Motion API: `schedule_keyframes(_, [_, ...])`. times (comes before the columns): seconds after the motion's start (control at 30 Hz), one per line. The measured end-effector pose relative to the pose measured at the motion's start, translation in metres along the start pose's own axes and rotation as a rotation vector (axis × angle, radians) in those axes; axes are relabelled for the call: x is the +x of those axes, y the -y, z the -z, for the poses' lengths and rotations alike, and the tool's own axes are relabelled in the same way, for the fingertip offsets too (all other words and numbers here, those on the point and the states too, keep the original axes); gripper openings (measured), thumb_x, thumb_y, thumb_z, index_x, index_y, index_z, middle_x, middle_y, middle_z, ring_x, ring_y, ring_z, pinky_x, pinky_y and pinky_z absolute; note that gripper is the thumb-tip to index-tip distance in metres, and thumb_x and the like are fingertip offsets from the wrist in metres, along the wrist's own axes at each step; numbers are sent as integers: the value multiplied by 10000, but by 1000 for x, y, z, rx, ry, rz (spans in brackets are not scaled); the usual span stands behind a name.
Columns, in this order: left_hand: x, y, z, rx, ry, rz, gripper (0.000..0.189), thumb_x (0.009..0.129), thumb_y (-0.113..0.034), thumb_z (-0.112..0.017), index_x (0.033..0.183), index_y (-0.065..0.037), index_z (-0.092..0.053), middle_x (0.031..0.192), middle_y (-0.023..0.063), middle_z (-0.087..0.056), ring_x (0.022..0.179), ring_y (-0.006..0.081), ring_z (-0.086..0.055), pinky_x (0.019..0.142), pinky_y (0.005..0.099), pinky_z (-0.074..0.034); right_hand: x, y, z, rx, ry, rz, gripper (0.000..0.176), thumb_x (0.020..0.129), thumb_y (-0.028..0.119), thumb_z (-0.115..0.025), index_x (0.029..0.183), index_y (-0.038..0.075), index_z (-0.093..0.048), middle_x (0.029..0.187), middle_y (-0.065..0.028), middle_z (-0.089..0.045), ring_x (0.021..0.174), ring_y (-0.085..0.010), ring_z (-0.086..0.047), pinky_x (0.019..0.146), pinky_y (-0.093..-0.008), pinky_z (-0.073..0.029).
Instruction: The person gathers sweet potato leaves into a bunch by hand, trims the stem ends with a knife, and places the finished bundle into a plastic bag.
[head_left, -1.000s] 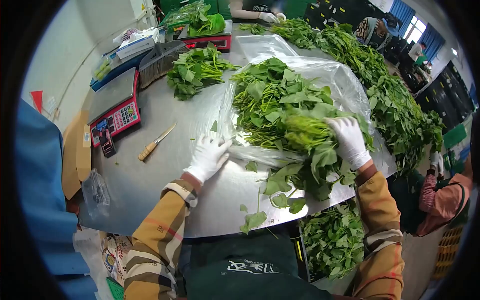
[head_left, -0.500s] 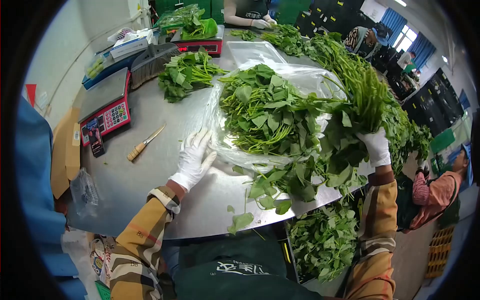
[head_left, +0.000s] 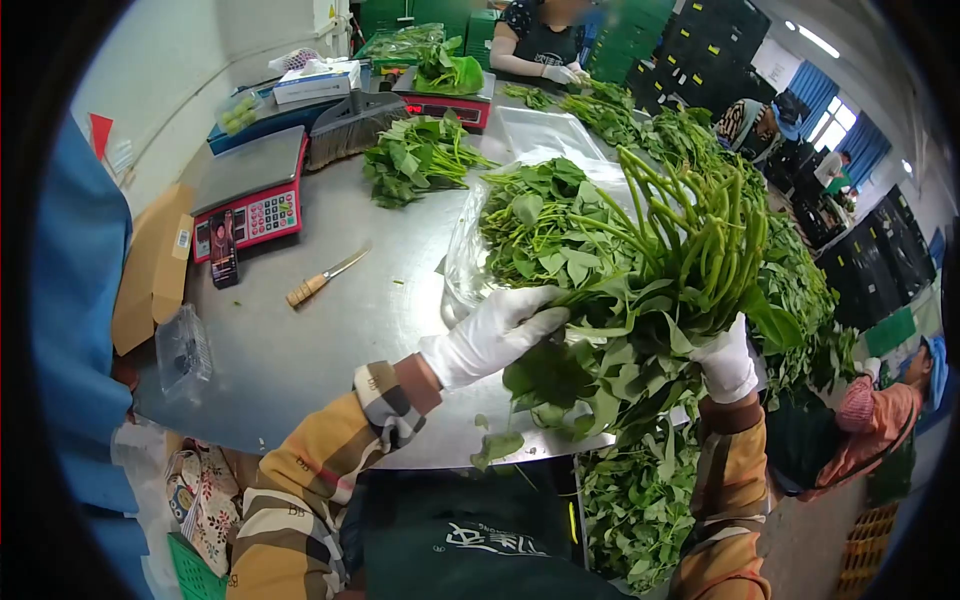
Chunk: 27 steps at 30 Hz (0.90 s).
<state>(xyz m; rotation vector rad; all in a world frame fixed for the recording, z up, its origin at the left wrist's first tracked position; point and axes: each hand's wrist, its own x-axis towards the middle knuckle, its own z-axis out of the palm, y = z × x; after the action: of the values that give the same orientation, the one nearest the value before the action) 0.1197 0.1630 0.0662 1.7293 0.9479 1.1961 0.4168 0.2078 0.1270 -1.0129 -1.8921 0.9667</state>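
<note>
A large bunch of leafy greens (head_left: 650, 340) stands stems up in front of me, held in my right hand (head_left: 727, 362), whose white-gloved fingers are closed round its leafy part. My left hand (head_left: 498, 338), also gloved, is at the bunch's left side with thumb and fingers closed on leaves. Behind the bunch, more greens (head_left: 535, 225) lie on a clear plastic bag (head_left: 462, 262). To the left on the metal table (head_left: 350, 340) are a wooden-handled knife (head_left: 328, 276) and a smaller bunch (head_left: 415, 160).
A red scale (head_left: 250, 200) with a phone (head_left: 223, 250) sits at left, near a brush (head_left: 350, 125). Another scale (head_left: 450, 108) holds bagged greens. More greens (head_left: 640, 490) fill a crate below the table edge. Co-workers (head_left: 545, 45) stand at the back and right (head_left: 870, 420).
My left hand has moved right, off the table, and closed on leaves of the bunch. My right hand has brought the bunch slightly left and lower. The view has shifted.
</note>
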Motion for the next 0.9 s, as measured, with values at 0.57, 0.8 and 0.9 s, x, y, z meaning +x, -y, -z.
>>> schedule_keyframes(0.57, [-55,10,5,12,-773,94,329,991,-198,-566,1226,29,-603,1117,159,-673,945,222,-629,855,331,-475,-15,8,-148,296,87,-384,259,718,-40,-738,974,-43,-703,852,-63,-719,701,-92,-628,666,-252,-516])
schedule_keyframes(0.8, [-85,-1,-2,-216,-518,153,462,1005,-283,-528,1305,66,-483,1215,195,-582,1140,285,-547,993,345,-412,-20,10,-185,348,58,-360,342,687,-114,-673,1012,-26,-613,902,-79,-673,740,-145,-644,682,-291,-548])
schedule_keyframes(0.9, [-97,-20,0,-85,-393,58,653,960,-397,-581,1387,53,-376,1295,212,-505,1220,312,-480,1046,371,-366,-23,18,-196,224,54,-387,305,715,-71,-678,1016,-39,-639,884,-63,-679,749,-125,-634,681,-279,-530])
